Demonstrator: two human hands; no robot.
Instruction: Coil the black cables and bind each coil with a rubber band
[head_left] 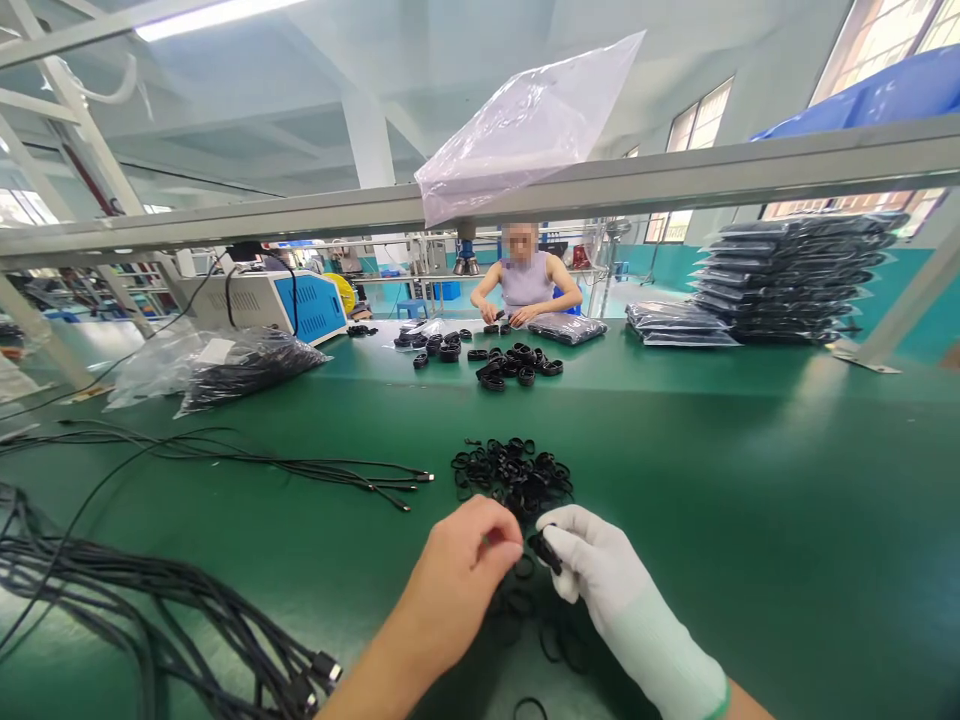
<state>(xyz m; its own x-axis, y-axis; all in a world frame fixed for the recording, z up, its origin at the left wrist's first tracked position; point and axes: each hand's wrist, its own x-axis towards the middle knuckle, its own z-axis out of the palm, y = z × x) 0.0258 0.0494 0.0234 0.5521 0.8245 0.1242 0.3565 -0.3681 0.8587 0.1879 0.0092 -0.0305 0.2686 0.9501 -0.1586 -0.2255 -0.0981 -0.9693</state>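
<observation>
From my remote seat the biggest thing in view is the green table (750,480), which fills the lower half of the picture. At its far right edge stands a tall stack of dark packets (795,275), and at far left a blue-and-white machine (277,303). A clear plastic bag (525,130) hangs over the overhead rail. Across the table a co-worker (527,280) has both hands down among black parts. A thick bundle of black cables (150,610) lies at near left, with a few loose cables (300,465) stretched out beyond it. Just ahead of my hands sits a pile of black bands (514,470). My bare left hand (461,580) has its fingertips pinched together, and I cannot tell if anything is between them. My white-gloved right hand (592,565), nearly touching it, grips one black band (544,548) between thumb and forefinger, just above the table and near the pile's front edge.
</observation>
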